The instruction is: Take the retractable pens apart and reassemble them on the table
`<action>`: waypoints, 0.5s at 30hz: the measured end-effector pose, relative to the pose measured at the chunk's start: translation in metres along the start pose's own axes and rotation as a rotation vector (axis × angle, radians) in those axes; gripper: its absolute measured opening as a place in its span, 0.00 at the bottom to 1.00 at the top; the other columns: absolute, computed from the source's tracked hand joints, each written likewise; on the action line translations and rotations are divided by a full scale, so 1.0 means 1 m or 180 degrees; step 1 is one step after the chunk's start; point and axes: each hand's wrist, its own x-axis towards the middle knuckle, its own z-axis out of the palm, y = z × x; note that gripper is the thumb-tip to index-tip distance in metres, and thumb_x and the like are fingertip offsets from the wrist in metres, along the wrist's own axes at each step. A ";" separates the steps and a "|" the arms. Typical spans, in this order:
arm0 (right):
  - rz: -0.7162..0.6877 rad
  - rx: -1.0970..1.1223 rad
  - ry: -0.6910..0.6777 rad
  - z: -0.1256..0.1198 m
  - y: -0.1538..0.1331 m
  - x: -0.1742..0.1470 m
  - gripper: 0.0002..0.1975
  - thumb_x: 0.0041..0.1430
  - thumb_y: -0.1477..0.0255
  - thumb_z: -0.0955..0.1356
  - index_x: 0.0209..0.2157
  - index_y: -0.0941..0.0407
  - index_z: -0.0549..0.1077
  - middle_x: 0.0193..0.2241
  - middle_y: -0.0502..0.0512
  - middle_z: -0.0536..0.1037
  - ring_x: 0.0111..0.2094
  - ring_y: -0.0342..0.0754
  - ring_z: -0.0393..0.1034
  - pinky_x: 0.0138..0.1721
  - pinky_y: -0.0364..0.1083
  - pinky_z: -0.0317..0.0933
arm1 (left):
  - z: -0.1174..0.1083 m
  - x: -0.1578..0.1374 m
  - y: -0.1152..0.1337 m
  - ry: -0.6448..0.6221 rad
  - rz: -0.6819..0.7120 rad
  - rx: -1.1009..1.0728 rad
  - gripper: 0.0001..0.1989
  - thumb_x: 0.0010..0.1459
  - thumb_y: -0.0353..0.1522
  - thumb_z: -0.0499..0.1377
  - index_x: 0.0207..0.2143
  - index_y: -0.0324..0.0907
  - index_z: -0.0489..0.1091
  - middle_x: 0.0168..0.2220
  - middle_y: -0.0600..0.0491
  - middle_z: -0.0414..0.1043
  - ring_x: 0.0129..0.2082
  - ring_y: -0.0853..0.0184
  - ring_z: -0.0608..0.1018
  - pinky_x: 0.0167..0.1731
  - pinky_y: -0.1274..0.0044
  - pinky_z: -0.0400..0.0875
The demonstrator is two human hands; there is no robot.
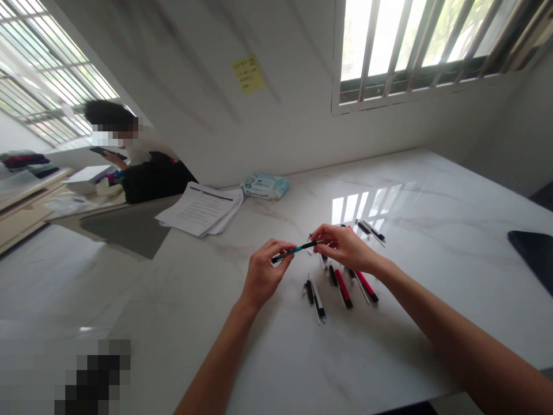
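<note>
A pen [298, 249] with a blue middle and black ends is held above the table between my two hands. My left hand [268, 270] pinches its left part, thumb and fingers closed round the barrel. My right hand [341, 248] has its fingers closed on the black right end, where a thin tip pokes out. Below and beside my right hand lie pen parts: a red barrel [344, 288], a second red barrel [367, 286], a white barrel [317, 295], black pieces and thin white refills. My right hand hides some of them.
A marble-patterned table [194, 334] spreads under my arms. Papers [201, 208] and a wipes packet [265, 187] lie by the wall. A dark flat object [533, 256] rests at the right edge. A person [138, 150] sits at the far left holding a phone-like device.
</note>
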 end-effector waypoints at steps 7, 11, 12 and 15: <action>-0.0085 -0.0460 0.0025 -0.003 -0.002 0.000 0.11 0.64 0.61 0.70 0.40 0.53 0.78 0.28 0.52 0.82 0.28 0.46 0.74 0.29 0.45 0.64 | -0.002 0.001 0.000 -0.0021 0.0019 -0.0010 0.07 0.62 0.30 0.63 0.41 0.46 0.80 0.39 0.52 0.78 0.37 0.65 0.79 0.41 0.75 0.74; -0.0137 -0.0499 -0.0001 -0.002 -0.001 -0.001 0.09 0.64 0.64 0.70 0.40 0.53 0.78 0.30 0.53 0.82 0.31 0.47 0.76 0.32 0.46 0.67 | -0.002 0.001 -0.001 -0.0016 0.0032 -0.0060 0.07 0.62 0.29 0.63 0.42 0.46 0.80 0.40 0.51 0.78 0.38 0.66 0.79 0.42 0.75 0.74; -0.0146 -0.0572 0.0026 -0.002 -0.001 -0.001 0.09 0.65 0.63 0.70 0.38 0.53 0.78 0.30 0.53 0.82 0.30 0.47 0.75 0.32 0.46 0.66 | -0.002 0.000 -0.001 -0.0013 0.0036 -0.0067 0.07 0.62 0.29 0.63 0.42 0.46 0.80 0.40 0.52 0.78 0.38 0.66 0.79 0.42 0.75 0.74; -0.0206 -0.0685 0.0067 -0.002 -0.002 -0.001 0.09 0.63 0.63 0.71 0.41 0.53 0.78 0.28 0.52 0.81 0.29 0.46 0.75 0.31 0.45 0.66 | -0.002 0.000 -0.001 -0.0009 0.0046 -0.0065 0.07 0.62 0.29 0.63 0.42 0.46 0.80 0.40 0.52 0.78 0.38 0.66 0.79 0.42 0.76 0.74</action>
